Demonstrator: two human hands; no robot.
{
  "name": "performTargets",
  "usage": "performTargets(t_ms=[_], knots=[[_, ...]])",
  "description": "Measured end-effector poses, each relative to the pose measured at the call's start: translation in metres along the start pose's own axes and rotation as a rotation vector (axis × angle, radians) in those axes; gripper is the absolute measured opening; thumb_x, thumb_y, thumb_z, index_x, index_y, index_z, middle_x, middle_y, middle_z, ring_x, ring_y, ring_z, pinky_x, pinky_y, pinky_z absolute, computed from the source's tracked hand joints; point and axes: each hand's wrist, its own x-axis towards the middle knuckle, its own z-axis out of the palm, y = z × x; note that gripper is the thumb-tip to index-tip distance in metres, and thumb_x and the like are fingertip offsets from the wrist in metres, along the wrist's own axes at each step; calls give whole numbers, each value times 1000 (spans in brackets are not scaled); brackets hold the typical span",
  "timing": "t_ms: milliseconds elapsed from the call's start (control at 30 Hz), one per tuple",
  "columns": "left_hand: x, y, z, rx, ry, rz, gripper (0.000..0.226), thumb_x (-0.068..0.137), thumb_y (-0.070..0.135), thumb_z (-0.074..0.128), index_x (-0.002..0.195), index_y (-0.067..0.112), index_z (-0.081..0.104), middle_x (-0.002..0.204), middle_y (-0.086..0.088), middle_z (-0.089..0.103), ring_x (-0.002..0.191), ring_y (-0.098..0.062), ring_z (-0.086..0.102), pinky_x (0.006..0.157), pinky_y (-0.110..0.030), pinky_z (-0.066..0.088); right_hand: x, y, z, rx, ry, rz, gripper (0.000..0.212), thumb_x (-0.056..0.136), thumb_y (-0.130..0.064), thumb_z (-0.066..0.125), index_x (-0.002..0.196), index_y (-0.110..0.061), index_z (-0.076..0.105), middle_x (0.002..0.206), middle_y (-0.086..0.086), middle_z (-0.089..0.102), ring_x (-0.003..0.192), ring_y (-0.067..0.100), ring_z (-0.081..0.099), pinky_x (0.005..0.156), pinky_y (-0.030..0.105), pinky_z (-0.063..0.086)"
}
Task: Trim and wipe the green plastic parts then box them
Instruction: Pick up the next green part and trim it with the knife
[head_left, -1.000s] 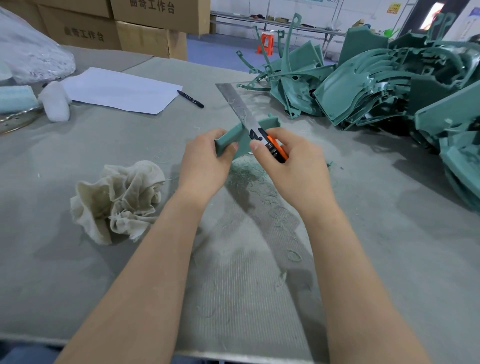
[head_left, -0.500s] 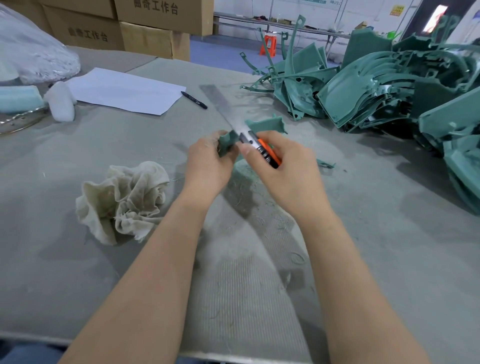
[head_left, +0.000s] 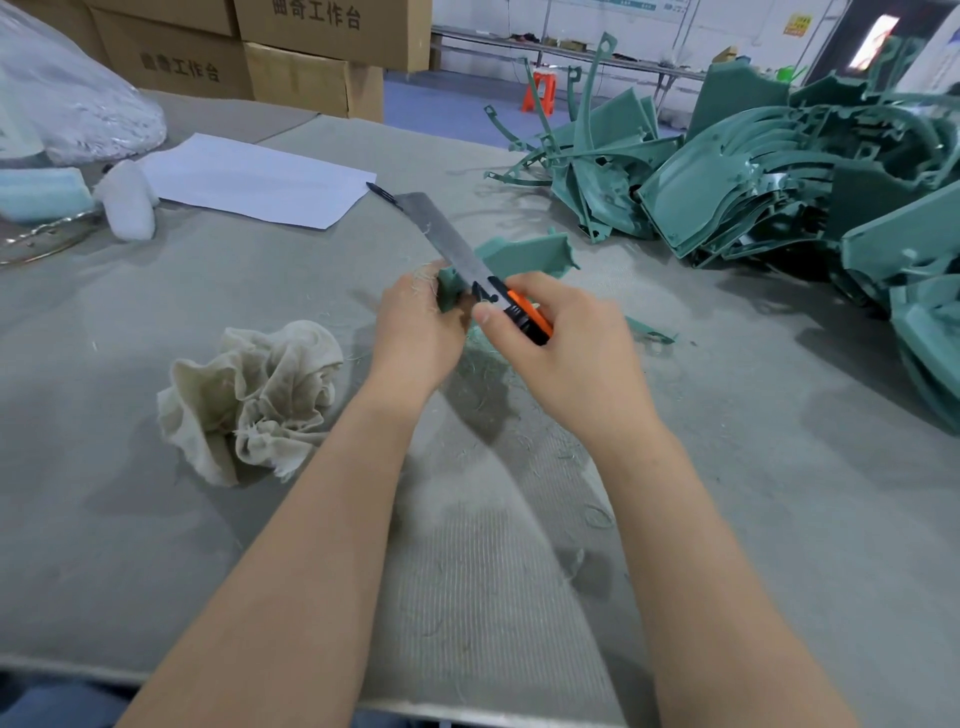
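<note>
Two grips: the left grip (head_left: 415, 332) is clenched round the near end of the green part (head_left: 524, 254). The right grip (head_left: 566, 353) grasps the utility knife (head_left: 524, 312) by its orange handle, thumb laid on top near the blade's root.
Task item: the green part is held clear of the counter (head_left: 727, 467), to the right of the rag (head_left: 254, 400) and a little beyond it.
Blade: long and fully run out, it crosses the part at the left grip's end and points away, beyond the rag.
Change: a second ago the blade crossed the part nearer its middle. It now lies hard against the left grip's end, and more of the far flange shows bare.
Reading: a trimming stroke appears to have run out at this end, so this edge is judged nearly done.
Debris: fine shavings (head_left: 483, 374) lie right of the rag under the grips, and pale threads cling to the left grip's fingers.
Wiping: the rag lies crumpled on the counter, held by neither grip, so this step is not yet begun.
Stock: a pile of green parts (head_left: 779, 176) sits well to the right of the rag and beyond it.
Boxing: cardboard cartons (head_left: 311, 67) stand beyond the rag. Whether they take the parts cannot be told.
Hazard: the blade lies close to the left grip's fingers.
</note>
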Motion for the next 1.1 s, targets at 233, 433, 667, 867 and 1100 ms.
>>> performTargets(t_ms=[233, 433, 667, 867, 1100], knots=[[-2, -7, 0, -9, -2, -12, 20, 84, -9, 56, 103, -6, 61, 85, -11, 63, 76, -16, 49, 70, -17, 48, -2, -3, 1, 163, -66, -61, 20, 89, -44, 63, 102, -30, 68, 61, -16, 58, 57, 3, 51, 58, 22, 39], [-1, -3, 2, -112, 8, 13, 8, 91, 22, 63, 97, 21, 68, 76, 9, 65, 73, -11, 59, 67, -22, 45, 7, 24, -21, 203, 179, 203, 15, 95, -45, 54, 91, -33, 60, 60, -6, 57, 54, 16, 52, 60, 36, 48], [-3, 0, 0, -118, 0, -5, 20, 92, 20, 62, 109, 11, 68, 100, -7, 71, 96, -24, 66, 86, -40, 52, 8, 38, -21, 139, 158, 319, 24, 94, -46, 54, 90, -24, 62, 70, 4, 63, 70, 26, 63, 68, 47, 56], [-3, 1, 0, -134, 0, -28, 21, 92, 21, 62, 110, 12, 68, 101, -8, 71, 97, -26, 66, 87, -43, 51, 7, 33, -15, 58, 139, 270, 29, 95, -45, 53, 100, -19, 65, 68, 1, 62, 71, 28, 63, 66, 40, 52], [-4, 2, -4, -190, 11, -35, 31, 84, 30, 62, 107, 12, 68, 101, -15, 71, 98, -34, 64, 87, -49, 50, 4, 21, -14, 224, 20, 223, 30, 94, -42, 55, 94, -14, 66, 62, 7, 55, 55, 19, 47, 67, 48, 52]])
